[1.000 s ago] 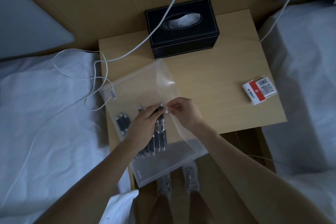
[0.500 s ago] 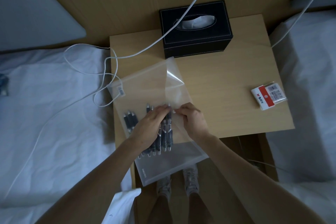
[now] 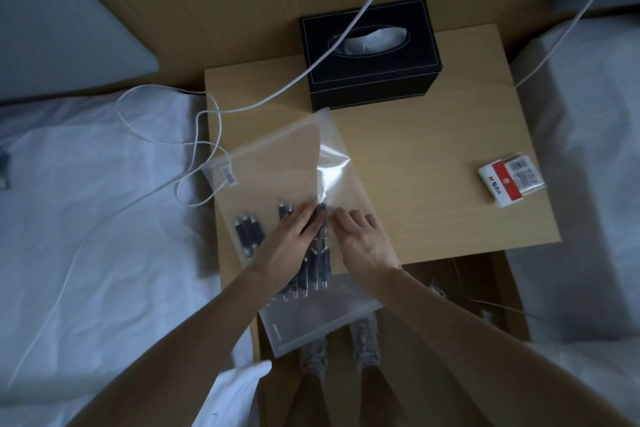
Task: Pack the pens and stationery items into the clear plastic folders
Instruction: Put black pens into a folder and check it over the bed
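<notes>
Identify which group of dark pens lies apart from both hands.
The small cluster of pens at the folder's left side. No hand touches it, while the larger row of pens lies under the left hand, beside the right hand.

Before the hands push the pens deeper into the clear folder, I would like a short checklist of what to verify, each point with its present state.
1. Folder sheet lifted: the clear folder has its top sheet peeled up at the right side. Ok.
2. Left hand on the pens: it rests flat over the larger group. Ok.
3. Right hand on the sheet: it is at the sheet's edge, but a pinch is not visible. Cannot tell.
4. All pens together: two pens lie apart at the left. Not ok.
5. Red and white packet packed: it lies on the table. Not ok.
</notes>
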Demonstrator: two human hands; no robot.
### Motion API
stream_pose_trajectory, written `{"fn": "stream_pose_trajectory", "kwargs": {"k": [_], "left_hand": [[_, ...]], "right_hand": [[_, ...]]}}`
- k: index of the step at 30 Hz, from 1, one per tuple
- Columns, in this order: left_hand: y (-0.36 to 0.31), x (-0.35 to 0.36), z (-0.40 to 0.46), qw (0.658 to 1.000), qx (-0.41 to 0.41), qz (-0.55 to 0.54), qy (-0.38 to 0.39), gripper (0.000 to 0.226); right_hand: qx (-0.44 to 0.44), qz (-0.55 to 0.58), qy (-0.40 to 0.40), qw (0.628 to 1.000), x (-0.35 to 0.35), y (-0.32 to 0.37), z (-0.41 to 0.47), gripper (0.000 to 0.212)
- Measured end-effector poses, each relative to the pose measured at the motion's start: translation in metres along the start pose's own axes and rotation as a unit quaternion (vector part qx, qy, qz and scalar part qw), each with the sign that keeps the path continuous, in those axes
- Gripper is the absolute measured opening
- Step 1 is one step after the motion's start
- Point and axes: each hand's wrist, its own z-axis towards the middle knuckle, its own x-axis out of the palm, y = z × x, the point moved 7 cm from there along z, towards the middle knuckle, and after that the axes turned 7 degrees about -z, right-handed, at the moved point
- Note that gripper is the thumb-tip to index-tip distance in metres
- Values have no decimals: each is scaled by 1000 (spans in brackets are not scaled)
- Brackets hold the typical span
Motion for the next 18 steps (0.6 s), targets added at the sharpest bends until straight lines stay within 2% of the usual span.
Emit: {"fn": "stream_pose_trajectory", "kwargs": {"k": [1,2,3,4,5,10,14,16,18], "left_hand": [[10,1,0,999,-43,-13,-7,69],[16,-4,1,996,-56,32,-54,69],[18,-4,0,996,-57,52,-44,64],[17,1,1,996,-14,81,-42,67],[18,4,2,996,-9,81,-27,72],[8,-8,2,992,10,110,-65,74],[6,-21,-4,993,-16,40,-106,75],[10,-33,-11,988,-44,0,-150,63],[21,-44,-23,976,-95,-26,-195,51]], "right_hand": [[-5,-10,8,1000,3,0,2,59],[-7,-30,4,1000,2,2,3,58],[-10,-49,-8,999,2,3,4,56],[-17,-64,-19,998,3,5,6,55],[-17,-71,-26,997,4,6,7,54],[-2,-82,-44,996,6,4,5,55],[31,-48,-59,997,7,-8,1,49],[73,5,-52,996,9,-20,-4,63],[137,57,-54,987,8,-33,-8,61]]}}
